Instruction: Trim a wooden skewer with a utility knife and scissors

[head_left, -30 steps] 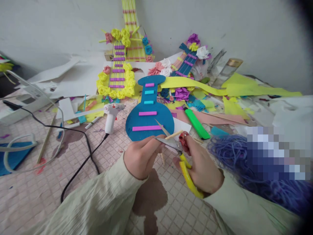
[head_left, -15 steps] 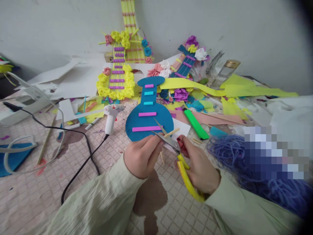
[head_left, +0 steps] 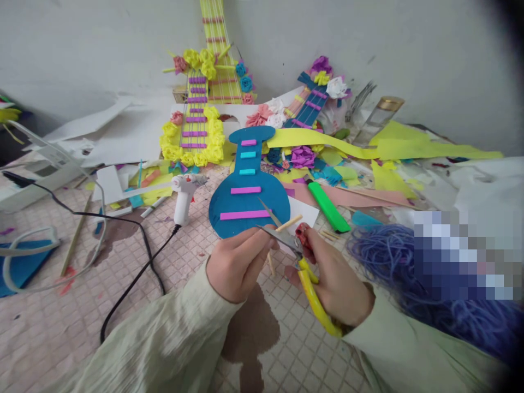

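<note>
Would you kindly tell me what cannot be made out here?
- Fingertips of the left hand and one end of the pale wooden stick: head view, hidden by that hand.
- Top of the yellow stringed model: head view, cut off by the upper edge.
- Part of the purple yarn heap: head view, behind pixelation.
- Contents of the gold-lidded clear jar: head view, too small.

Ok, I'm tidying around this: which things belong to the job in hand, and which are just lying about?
Apparently in the work:
- yellow-handled metal scissors, right hand
- pale wooden stick, left hand
- blue guitar-shaped cutout, beyond
- perhaps white glue gun

Seemingly lying about:
- long green plastic tool
- tangled purple yarn
</note>
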A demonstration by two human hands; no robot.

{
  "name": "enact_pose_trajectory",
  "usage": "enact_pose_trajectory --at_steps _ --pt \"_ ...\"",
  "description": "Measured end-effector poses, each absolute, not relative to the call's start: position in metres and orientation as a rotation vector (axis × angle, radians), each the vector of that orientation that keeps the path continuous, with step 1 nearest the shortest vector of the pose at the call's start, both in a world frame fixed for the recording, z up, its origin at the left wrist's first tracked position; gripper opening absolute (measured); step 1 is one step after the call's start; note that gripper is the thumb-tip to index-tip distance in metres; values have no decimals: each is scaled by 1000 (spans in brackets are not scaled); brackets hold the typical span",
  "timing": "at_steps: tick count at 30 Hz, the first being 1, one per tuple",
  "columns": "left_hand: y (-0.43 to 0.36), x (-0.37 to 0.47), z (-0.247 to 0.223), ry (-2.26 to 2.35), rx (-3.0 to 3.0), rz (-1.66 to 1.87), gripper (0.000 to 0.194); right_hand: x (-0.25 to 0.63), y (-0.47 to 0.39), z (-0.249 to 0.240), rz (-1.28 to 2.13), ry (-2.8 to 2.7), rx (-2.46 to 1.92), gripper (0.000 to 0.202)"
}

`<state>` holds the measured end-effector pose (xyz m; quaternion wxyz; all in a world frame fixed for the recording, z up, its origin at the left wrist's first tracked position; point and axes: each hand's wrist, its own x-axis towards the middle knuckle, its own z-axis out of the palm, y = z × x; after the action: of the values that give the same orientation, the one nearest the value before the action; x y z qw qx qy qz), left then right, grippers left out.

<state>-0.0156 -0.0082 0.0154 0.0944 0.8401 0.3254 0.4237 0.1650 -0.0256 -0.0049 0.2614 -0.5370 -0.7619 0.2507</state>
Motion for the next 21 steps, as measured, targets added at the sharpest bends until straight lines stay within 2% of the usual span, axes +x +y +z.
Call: enact_pose_trajectory --at_steps 11,21 --pt "-9 -15 19 1062 2597 1271 15 166 -28 -6 694 -2010 -1429 29" --pt "-7 -16 17 1039 2530 1270 17 166 -24 -4 525 -2076 -1422 31"
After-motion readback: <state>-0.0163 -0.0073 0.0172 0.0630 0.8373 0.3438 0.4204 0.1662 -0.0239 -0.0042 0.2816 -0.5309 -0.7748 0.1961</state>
